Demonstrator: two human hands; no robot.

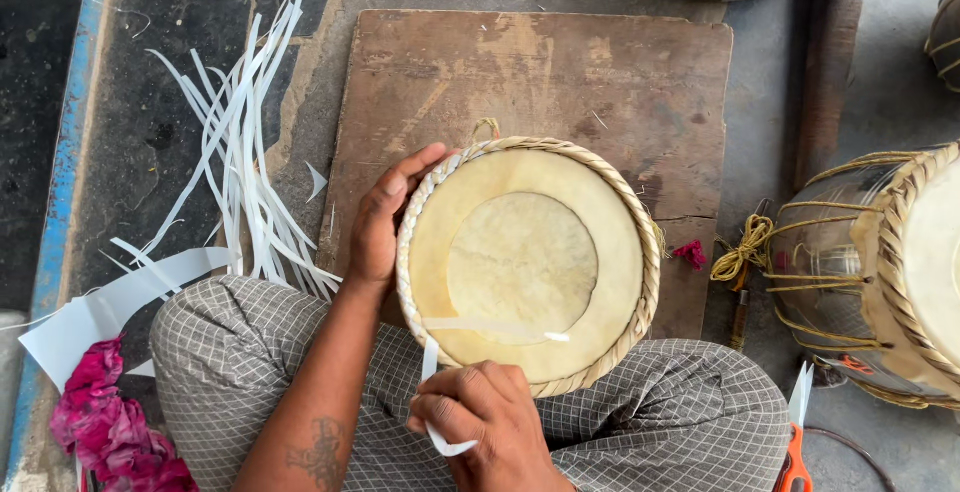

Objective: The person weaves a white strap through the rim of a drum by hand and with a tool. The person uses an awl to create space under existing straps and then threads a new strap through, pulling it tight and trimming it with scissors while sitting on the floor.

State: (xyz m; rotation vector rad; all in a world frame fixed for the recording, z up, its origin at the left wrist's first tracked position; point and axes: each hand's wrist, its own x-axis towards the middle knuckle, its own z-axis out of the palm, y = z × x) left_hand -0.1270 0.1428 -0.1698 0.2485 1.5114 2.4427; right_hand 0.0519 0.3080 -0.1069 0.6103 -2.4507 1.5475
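A round drum head (527,264) with pale skin and a braided woven rim rests on my lap over a wooden board (560,82). My left hand (385,222) grips its left rim, thumb on top. My right hand (485,422) at the near rim pinches a thin white strip (490,330) that lies across the lower part of the skin, its tail curling below my fingers.
A bundle of long white strips (240,142) lies on the floor at left with pink cloth (105,422) near my knee. A laced metal drum (880,272) stands at right, orange-handled scissors (795,452) beside it, and a small red scrap (690,252) on the board.
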